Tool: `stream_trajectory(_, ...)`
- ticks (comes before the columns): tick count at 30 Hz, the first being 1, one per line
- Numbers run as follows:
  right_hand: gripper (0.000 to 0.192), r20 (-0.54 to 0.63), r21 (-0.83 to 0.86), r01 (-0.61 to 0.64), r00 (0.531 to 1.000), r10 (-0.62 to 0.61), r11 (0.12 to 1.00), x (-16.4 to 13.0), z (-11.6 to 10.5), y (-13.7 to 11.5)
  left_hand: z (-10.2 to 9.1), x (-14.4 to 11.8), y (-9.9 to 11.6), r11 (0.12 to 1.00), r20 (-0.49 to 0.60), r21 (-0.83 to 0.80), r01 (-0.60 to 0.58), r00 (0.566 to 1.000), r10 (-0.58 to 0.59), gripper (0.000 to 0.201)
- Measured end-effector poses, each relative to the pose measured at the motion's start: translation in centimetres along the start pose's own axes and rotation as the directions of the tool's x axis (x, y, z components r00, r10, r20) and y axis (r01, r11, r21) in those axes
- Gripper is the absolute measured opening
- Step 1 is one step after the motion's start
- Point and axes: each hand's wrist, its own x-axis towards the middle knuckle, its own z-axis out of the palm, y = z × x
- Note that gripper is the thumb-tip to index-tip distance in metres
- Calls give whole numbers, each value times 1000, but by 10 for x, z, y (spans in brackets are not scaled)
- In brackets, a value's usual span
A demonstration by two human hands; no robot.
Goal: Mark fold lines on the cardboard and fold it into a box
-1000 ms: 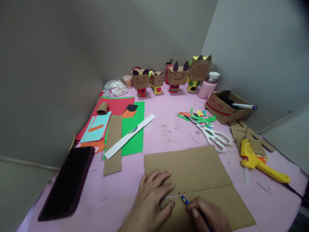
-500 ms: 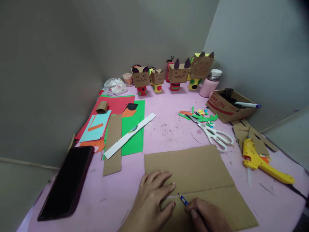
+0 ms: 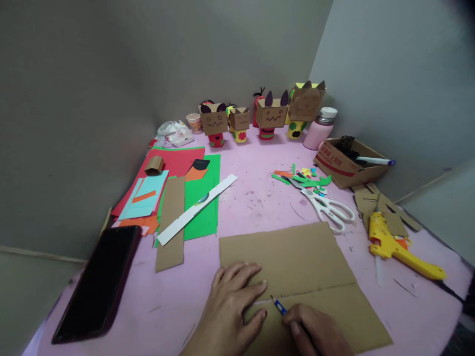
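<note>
Under both hands lies a brown cardboard sheet, flat on the pink counter. It looks thin, light and fairly stiff, likely to skate on the smooth top unless pinned down, so a flat palm near the worked line seems the place to hold it. Left hand rests spread on the sheet's near-left part, fingers fanned. Right hand pinches a blue-tipped tool, a pencil or small knife, I cannot tell which, its point touching the sheet along a line that runs across it, just beside the left fingertips.

Beyond the right hand lie white scissors and coloured paper scraps; further right a yellow glue gun and a small carton. Left of the left hand sits a dark phone; beyond it are coloured paper sheets and a white strip. Well beyond both hands, cardboard box-head figures line the wall.
</note>
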Motion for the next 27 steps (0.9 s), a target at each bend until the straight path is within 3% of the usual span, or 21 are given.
stream_trajectory(12, 33, -21, 4, 23, 1000, -23, 1000, 1, 7, 1, 1, 3, -7, 996, -18, 72, -58, 998, 59, 42)
stream_trajectory(19, 26, -56, -4, 10, 998, -10, 1000, 0, 7, 0, -2, 1, -3, 997, -15, 59, -50, 999, 51, 42)
stream_trajectory(27, 30, -97, -5, 22, 995, -22, 1000, 3, 6, -4, 0, 1, -4, 995, -66, 45, -83, 994, 86, 43)
